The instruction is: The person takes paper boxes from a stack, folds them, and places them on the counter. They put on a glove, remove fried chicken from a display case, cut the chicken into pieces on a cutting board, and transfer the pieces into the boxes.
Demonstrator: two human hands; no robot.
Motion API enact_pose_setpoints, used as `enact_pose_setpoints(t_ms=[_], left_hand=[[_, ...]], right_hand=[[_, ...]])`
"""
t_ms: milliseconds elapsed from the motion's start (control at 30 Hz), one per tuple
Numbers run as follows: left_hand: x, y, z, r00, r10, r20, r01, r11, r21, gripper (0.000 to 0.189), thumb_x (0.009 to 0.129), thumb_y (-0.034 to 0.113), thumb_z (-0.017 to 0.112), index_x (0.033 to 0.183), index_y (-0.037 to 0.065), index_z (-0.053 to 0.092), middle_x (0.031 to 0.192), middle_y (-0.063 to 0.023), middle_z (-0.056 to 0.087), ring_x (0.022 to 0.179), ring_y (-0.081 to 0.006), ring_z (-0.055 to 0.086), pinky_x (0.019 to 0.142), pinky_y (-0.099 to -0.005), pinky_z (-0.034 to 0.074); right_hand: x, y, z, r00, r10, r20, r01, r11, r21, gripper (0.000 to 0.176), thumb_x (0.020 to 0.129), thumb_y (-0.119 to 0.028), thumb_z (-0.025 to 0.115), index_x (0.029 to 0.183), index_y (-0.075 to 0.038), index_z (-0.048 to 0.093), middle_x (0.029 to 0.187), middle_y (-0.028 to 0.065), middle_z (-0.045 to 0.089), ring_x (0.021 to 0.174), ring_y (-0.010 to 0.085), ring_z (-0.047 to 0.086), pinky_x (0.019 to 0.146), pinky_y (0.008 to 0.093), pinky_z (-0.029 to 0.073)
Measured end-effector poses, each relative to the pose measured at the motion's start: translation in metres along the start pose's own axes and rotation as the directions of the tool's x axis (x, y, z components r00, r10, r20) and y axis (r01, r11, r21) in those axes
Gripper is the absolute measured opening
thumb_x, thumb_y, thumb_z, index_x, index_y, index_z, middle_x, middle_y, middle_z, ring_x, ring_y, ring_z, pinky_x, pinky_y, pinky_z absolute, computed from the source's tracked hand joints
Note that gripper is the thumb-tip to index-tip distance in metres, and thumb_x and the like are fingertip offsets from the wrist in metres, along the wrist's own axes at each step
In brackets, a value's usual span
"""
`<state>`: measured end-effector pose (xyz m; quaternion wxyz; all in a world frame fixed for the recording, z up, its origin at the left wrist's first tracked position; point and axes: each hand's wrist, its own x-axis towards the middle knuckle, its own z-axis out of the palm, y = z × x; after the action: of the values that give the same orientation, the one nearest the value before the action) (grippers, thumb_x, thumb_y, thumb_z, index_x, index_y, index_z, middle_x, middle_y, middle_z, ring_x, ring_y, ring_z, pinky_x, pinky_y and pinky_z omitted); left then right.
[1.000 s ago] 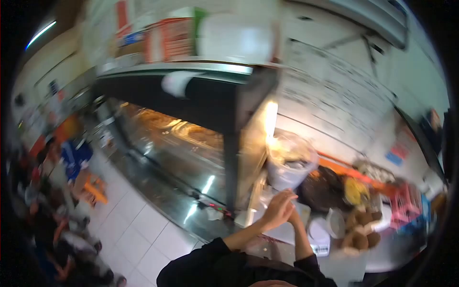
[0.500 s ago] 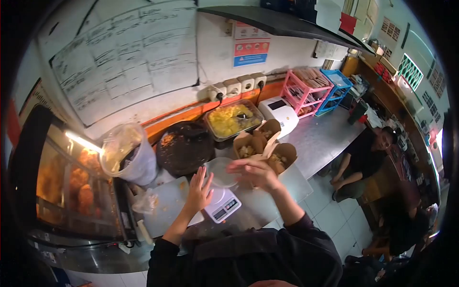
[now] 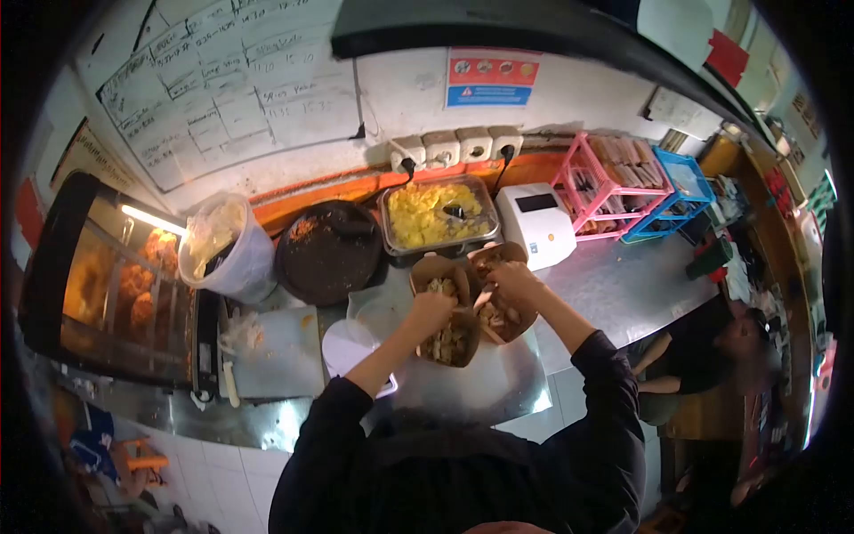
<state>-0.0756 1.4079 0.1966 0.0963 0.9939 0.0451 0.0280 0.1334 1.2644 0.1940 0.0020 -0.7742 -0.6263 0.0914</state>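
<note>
Left hand (image 3: 430, 313) curled shut on rim of near food box (image 3: 452, 345); right hand (image 3: 513, 282) pinches top edge of right box (image 3: 500, 319) just beneath it.

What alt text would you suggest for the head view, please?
A person's left hand and right hand are at a cluster of open brown paper food boxes on a steel counter. Behind them sit a tray of yellow food, a dark round pan and a pink rack.
</note>
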Motion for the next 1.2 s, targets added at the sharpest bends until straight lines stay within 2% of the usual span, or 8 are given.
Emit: enact_pose_setpoints(t_ms=[100, 267, 400, 633, 967, 1067, 1167, 1200], left_hand=[[-0.002, -0.006, -0.001, 0.998, 0.067, 0.013, -0.067, 0.997, -0.036, 0.012, 0.07, 0.012, 0.063, 0.081, 0.011, 0.068, 0.074, -0.0113, 0.066, 0.073, -0.0295, 0.067, 0.063, -0.0409, 0.053], [-0.013, -0.01, -0.024, 0.985, 0.147, -0.088, -0.156, 0.982, -0.104, 0.013, 0.07, 0.009, 0.061, 0.081, 0.009, 0.067, 0.077, -0.0088, 0.066, 0.075, -0.0287, 0.066, 0.065, -0.0392, 0.053], [-0.028, 0.004, -0.047, 0.992, 0.106, -0.067, -0.114, 0.987, -0.118, 0.008, 0.073, 0.011, 0.063, 0.08, 0.008, 0.065, 0.077, -0.0078, 0.064, 0.074, -0.0283, 0.064, 0.065, -0.0385, 0.052], [-0.115, 0.021, -0.129, 0.98, -0.05, -0.194, 0.0, 0.969, -0.246, 0.012, 0.079, 0.017, 0.063, 0.076, 0.005, 0.063, 0.071, -0.0077, 0.059, 0.069, -0.028, 0.061, 0.061, -0.0377, 0.049], [-0.461, 0.02, -0.179, 0.892, -0.387, -0.234, 0.315, 0.902, -0.294, 0.015, 0.076, 0.016, 0.066, 0.09, 0.009, 0.065, 0.083, -0.0067, 0.064, 0.078, -0.0262, 0.062, 0.067, -0.036, 0.05], [-0.581, 0.023, -0.191, 0.813, -0.534, -0.233, 0.462, 0.835, -0.299, 0.012, 0.078, 0.017, 0.064, 0.086, 0.008, 0.064, 0.081, -0.0079, 0.063, 0.078, -0.0276, 0.062, 0.067, -0.0382, 0.05], [-0.691, 0.019, -0.222, 0.691, -0.688, -0.223, 0.608, 0.72, -0.335, 0.009, 0.077, 0.016, 0.063, 0.081, 0.007, 0.063, 0.077, -0.0099, 0.062, 0.077, -0.0291, 0.062, 0.067, -0.04, 0.049], [-0.727, 0.013, -0.228, 0.648, -0.736, -0.197, 0.659, 0.671, -0.34, 0.01, 0.077, 0.017, 0.063, 0.083, 0.009, 0.065, 0.078, -0.0094, 0.063, 0.077, -0.0286, 0.062, 0.067, -0.0399, 0.049]], right_hand=[[-0.006, 0.0, -0.011, 0.991, -0.06, 0.123, 0.067, 0.996, -0.051, 0.02, 0.077, -0.018, 0.059, 0.093, -0.017, 0.07, 0.082, 0.0127, 0.066, 0.083, 0.0303, 0.065, 0.073, 0.0421, 0.052], [-0.036, -0.001, -0.034, 0.994, -0.108, -0.008, 0.109, 0.991, 0.079, 0.024, 0.07, -0.012, 0.066, 0.094, -0.014, 0.07, 0.083, 0.0135, 0.066, 0.083, 0.0317, 0.064, 0.077, 0.0419, 0.05], [-0.059, -0.001, -0.052, 0.998, -0.058, 0.0, 0.055, 0.956, 0.289, 0.026, 0.068, -0.009, 0.067, 0.093, -0.012, 0.071, 0.084, 0.014, 0.067, 0.082, 0.0323, 0.063, 0.077, 0.0418, 0.05], [-0.095, -0.06, -0.114, 0.997, -0.067, -0.038, 0.074, 0.972, 0.221, 0.018, 0.069, -0.01, 0.065, 0.086, -0.008, 0.069, 0.078, 0.0146, 0.066, 0.076, 0.0328, 0.063, 0.072, 0.0426, 0.049], [-0.087, -0.347, -0.119, 0.908, -0.411, -0.077, 0.413, 0.851, 0.324, 0.02, 0.064, -0.008, 0.073, 0.082, -0.003, 0.066, 0.073, 0.0155, 0.062, 0.072, 0.0345, 0.06, 0.067, 0.0396, 0.048], [-0.08, -0.46, -0.114, 0.894, -0.435, 0.102, 0.383, 0.864, 0.328, 0.029, 0.061, -0.006, 0.072, 0.089, -0.005, 0.068, 0.083, 0.0148, 0.064, 0.081, 0.033, 0.06, 0.072, 0.0379, 0.048], [-0.057, -0.561, -0.104, 0.799, -0.598, -0.059, 0.568, 0.72, 0.399, 0.035, 0.059, -0.005, 0.073, 0.093, -0.006, 0.069, 0.097, 0.013, 0.062, 0.095, 0.0307, 0.057, 0.078, 0.0387, 0.046], [-0.037, -0.586, -0.089, 0.778, -0.628, 0.038, 0.537, 0.694, 0.479, 0.034, 0.058, -0.006, 0.074, 0.092, -0.006, 0.07, 0.106, 0.0122, 0.058, 0.105, 0.03, 0.051, 0.081, 0.0409, 0.043]])
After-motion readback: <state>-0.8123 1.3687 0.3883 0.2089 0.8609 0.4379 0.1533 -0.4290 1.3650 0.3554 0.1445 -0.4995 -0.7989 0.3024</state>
